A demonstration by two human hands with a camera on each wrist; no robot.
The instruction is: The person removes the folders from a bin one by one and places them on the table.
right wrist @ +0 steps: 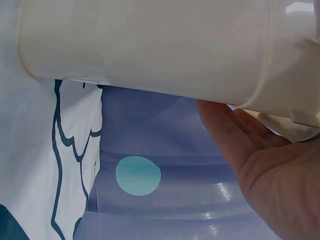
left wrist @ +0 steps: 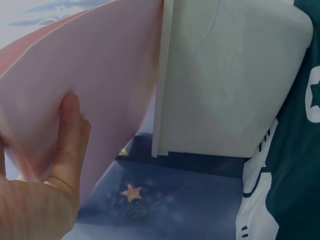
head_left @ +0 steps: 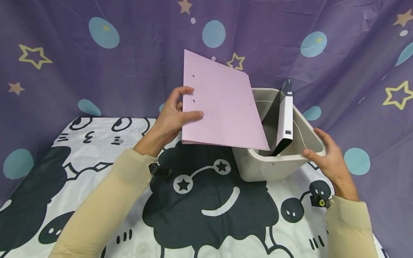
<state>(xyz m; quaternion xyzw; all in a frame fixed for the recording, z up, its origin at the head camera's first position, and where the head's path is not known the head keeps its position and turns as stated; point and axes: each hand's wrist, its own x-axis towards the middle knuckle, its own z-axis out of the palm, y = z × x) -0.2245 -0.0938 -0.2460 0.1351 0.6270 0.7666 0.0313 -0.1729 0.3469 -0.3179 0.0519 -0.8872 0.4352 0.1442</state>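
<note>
A pink file folder, with two small metal rivets near its left edge, is pinched along that edge by my left hand. Its lower right corner reaches over the rim of a light grey plastic bin. In the left wrist view, the folder bends slightly beside the bin's wall. My right hand grips the bin's right rim, thumb on the edge. The right wrist view has this hand against the bin's outside. A black binder with a white spine label leans upright inside the bin.
The bin stands on a white cloth printed with dark cartoon sheep shapes. Behind and at the sides hangs a purple curtain with stars and blue dots. Part of the bin's interior is hidden by the folder.
</note>
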